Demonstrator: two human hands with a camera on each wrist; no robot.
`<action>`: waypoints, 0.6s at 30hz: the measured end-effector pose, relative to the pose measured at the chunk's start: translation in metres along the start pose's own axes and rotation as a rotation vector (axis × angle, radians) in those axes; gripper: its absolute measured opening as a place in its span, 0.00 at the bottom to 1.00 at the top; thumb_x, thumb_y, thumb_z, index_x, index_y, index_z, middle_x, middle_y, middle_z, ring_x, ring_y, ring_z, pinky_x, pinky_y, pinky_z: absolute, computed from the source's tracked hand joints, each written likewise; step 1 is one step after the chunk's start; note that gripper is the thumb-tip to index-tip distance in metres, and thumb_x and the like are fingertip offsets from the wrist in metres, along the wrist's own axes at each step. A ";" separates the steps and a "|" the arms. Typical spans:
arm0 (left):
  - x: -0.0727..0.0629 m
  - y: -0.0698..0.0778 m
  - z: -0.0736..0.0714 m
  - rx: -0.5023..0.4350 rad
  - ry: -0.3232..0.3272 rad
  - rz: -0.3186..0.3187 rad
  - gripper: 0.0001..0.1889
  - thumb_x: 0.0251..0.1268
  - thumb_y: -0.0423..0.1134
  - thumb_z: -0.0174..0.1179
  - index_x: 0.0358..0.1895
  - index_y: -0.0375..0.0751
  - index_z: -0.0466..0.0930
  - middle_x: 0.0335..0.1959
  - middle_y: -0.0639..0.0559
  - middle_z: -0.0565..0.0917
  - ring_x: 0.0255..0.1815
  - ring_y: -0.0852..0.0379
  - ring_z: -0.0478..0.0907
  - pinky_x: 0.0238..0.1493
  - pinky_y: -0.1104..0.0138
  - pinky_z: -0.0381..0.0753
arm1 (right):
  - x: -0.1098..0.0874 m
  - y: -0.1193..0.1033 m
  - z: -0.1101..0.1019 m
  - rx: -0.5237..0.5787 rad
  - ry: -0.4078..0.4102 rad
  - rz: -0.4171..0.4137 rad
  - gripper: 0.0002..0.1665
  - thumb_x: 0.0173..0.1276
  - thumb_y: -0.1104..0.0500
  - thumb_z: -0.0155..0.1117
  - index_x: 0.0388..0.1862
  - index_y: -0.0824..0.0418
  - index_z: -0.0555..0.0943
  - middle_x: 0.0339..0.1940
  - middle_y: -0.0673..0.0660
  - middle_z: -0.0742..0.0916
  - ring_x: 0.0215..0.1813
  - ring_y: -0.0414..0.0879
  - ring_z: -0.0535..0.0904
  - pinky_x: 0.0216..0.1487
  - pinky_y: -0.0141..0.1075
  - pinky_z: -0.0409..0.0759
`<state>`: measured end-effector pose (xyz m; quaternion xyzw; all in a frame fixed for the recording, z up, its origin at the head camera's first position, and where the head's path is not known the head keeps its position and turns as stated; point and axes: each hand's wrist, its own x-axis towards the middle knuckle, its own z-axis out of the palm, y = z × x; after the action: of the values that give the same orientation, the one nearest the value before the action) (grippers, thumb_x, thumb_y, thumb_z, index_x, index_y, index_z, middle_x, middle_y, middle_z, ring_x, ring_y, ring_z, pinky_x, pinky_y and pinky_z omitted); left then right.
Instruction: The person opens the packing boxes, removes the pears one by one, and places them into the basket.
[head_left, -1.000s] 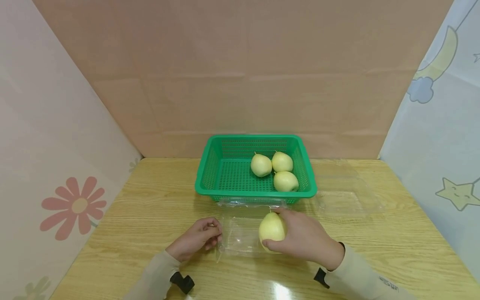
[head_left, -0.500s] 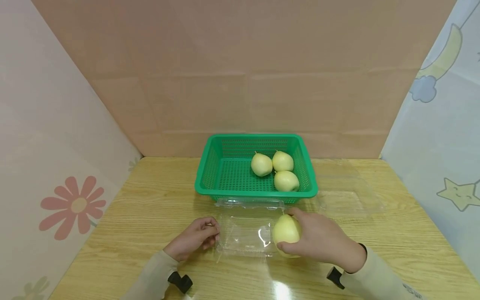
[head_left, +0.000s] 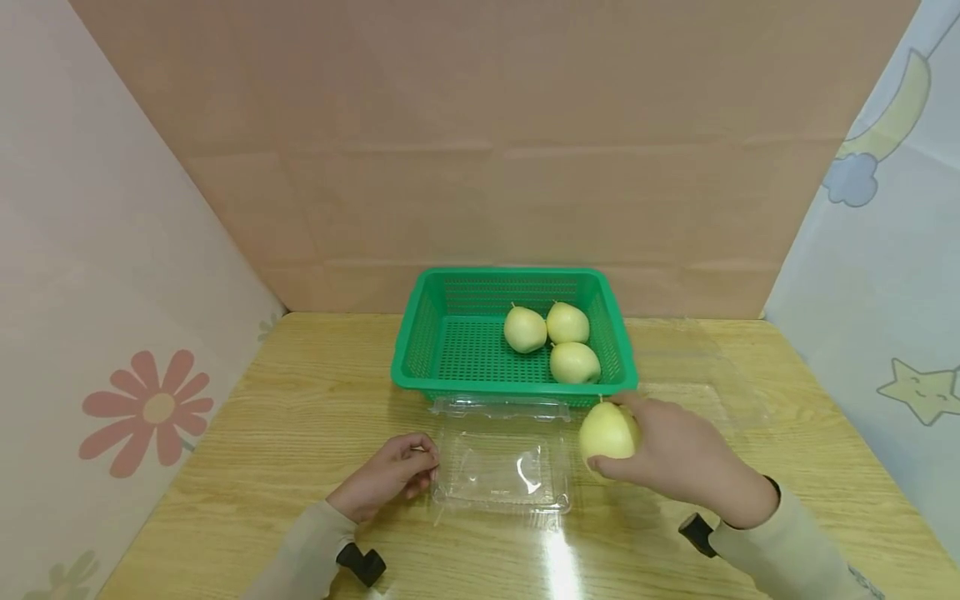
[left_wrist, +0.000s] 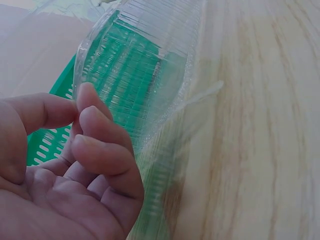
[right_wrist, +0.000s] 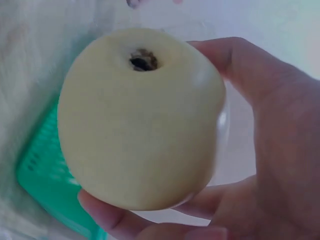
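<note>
A pale yellow pear [head_left: 606, 438] is gripped in my right hand [head_left: 678, 454], held just right of a clear plastic container [head_left: 489, 475]. In the right wrist view the thumb and fingers wrap around the sides of the pear [right_wrist: 142, 120], whose dark blossom end shows. My left hand [head_left: 392, 477] pinches the container's left edge. Up close in the left wrist view, thumb and index finger meet on the clear rim [left_wrist: 80, 65], the other fingers curling beside it. Behind the container, a green plastic basket [head_left: 468, 387] holds several pale pears, among them a front pear [head_left: 575, 363].
Another clear plastic container [head_left: 686, 367] lies on the wooden table [head_left: 315, 375] to the right of the basket, partly hidden by my right hand. A brown-covered wall [head_left: 487, 167] rises behind, with printed panels on both sides.
My right hand has carried the pear rightward from over the container to beyond its right side, and slightly back. My left hand has stayed at the container's left edge.
</note>
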<state>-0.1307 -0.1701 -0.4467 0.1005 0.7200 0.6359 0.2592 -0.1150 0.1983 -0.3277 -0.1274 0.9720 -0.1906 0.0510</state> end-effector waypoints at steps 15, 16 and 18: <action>0.001 0.000 0.002 -0.011 0.001 -0.013 0.09 0.77 0.37 0.52 0.42 0.31 0.72 0.29 0.51 0.79 0.24 0.62 0.69 0.24 0.73 0.69 | 0.058 -0.001 -0.035 0.042 0.093 -0.047 0.48 0.55 0.33 0.73 0.66 0.61 0.73 0.39 0.54 0.86 0.35 0.46 0.79 0.33 0.39 0.75; 0.001 0.001 0.002 -0.011 0.001 -0.013 0.09 0.77 0.37 0.52 0.42 0.31 0.72 0.29 0.51 0.79 0.24 0.62 0.69 0.24 0.73 0.69 | 0.065 -0.003 -0.036 0.045 0.085 -0.047 0.49 0.55 0.34 0.73 0.66 0.61 0.72 0.38 0.55 0.86 0.34 0.46 0.79 0.32 0.39 0.75; 0.001 0.001 0.002 -0.011 0.002 -0.014 0.09 0.77 0.37 0.52 0.41 0.32 0.72 0.29 0.51 0.79 0.24 0.62 0.69 0.24 0.73 0.68 | 0.077 -0.007 -0.038 0.045 0.063 -0.039 0.50 0.55 0.34 0.72 0.68 0.61 0.70 0.38 0.55 0.85 0.33 0.47 0.79 0.31 0.39 0.74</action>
<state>-0.1303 -0.1675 -0.4461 0.0934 0.7176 0.6380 0.2633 -0.1928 0.1853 -0.2944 -0.1392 0.9659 -0.2174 0.0195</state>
